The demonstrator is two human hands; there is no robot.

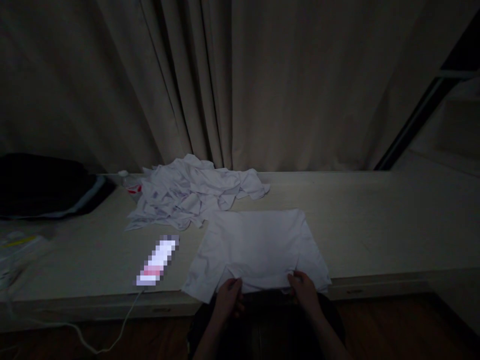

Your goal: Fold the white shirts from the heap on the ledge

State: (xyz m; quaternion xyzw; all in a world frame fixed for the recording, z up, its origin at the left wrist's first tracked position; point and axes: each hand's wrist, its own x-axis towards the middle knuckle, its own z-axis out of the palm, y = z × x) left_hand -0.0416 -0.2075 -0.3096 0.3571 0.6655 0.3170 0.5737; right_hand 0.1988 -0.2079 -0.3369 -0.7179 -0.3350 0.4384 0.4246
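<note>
A white garment, which looks like a shirt (262, 245), lies spread on the table, its near edge reaching the table's front. My left hand (229, 295) pinches that near edge on the left side. On the right side, my right hand (302, 287) grips the same edge between thumb and fingers. The cloth between both hands is pulled fairly straight, with small creases by the fingers. Sleeve-like flaps slant outward at both sides. Behind it to the left sits a crumpled heap of white cloth (187, 190).
A lit, blurred-out phone (157, 260) lies left on the table (375, 225), its white cable (123, 320) hanging over the front edge. A plastic bottle (131, 185) stands beside the heap. Dark folded cloth (45, 185) is far left. A curtain (300, 85) hangs behind.
</note>
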